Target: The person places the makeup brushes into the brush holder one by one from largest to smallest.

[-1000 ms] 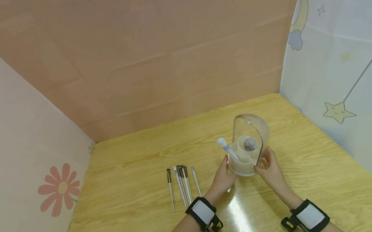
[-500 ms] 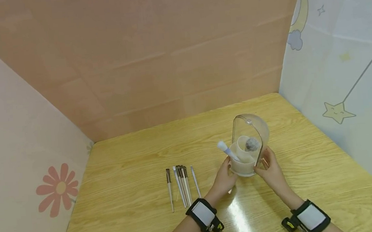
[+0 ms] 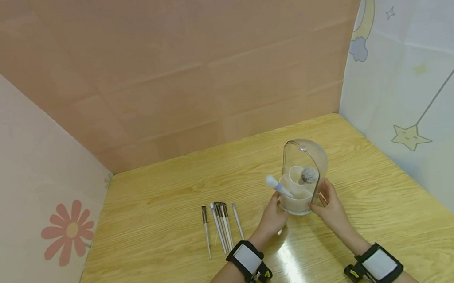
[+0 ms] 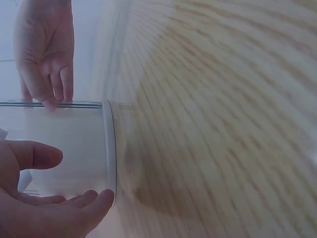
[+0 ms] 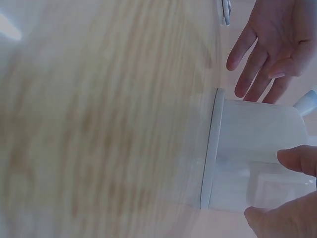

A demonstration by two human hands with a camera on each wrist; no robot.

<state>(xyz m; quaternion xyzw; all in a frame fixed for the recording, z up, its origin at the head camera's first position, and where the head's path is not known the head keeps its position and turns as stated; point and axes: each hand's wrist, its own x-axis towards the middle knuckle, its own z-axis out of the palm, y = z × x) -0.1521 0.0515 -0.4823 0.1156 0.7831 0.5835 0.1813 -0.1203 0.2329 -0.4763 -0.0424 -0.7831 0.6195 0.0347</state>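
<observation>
A cream makeup brush holder (image 3: 296, 205) with a domed clear cover (image 3: 319, 152) stands on the table, its front uncovered. A blue-handled brush with pale bristles (image 3: 272, 182) leans left out of it, and a fluffy grey brush head (image 3: 309, 175) shows inside. My left hand (image 3: 274, 217) touches the holder's left side with extended fingers, its thumb apart from the wall in the left wrist view. My right hand (image 3: 331, 206) pinches the cover's lower right edge, thumb in front and fingers behind. In the right wrist view the holder's base rim (image 5: 212, 153) sits on the table.
Left of the hands lie several slim makeup brushes (image 3: 222, 226) in a row. One dark-tipped brush (image 3: 206, 232) lies apart at their left, and a pale stick (image 3: 238, 220) at their right. Printed cloth walls (image 3: 205, 72) enclose the wooden table (image 3: 156, 209).
Inside the holder the blue-handled brush has tipped lower, and the grey brush head has shifted to the right. Both hands stay in nearly the same place.
</observation>
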